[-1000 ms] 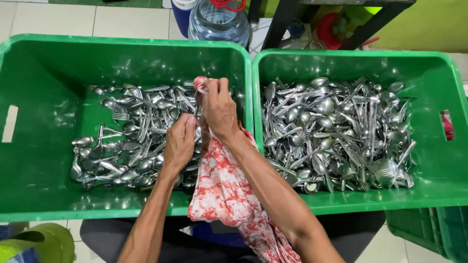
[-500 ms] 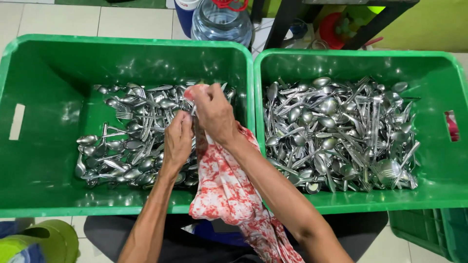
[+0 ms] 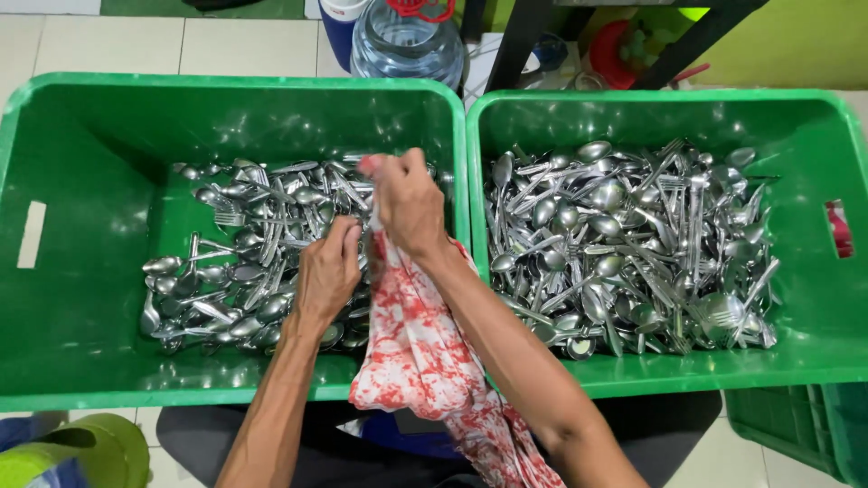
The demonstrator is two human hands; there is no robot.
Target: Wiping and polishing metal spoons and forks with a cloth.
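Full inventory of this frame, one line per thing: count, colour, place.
left crate: 1, green plastic, left half of view, on the floor.
right crate: 1, green plastic, right half, touching the left crate's side.
cutlery in left crate: many spoons and forks, silver, piled toward its right side.
cutlery in right crate: many spoons and forks, silver, covering most of its bottom.
cloth: 1, white with red blotches, draped over the left crate's near rim.
water jug: 1, clear blue, top centre behind the crates.
left hand: over the left crate's cutlery, next to the cloth.
right hand: gripping the cloth's top end over the left crate.
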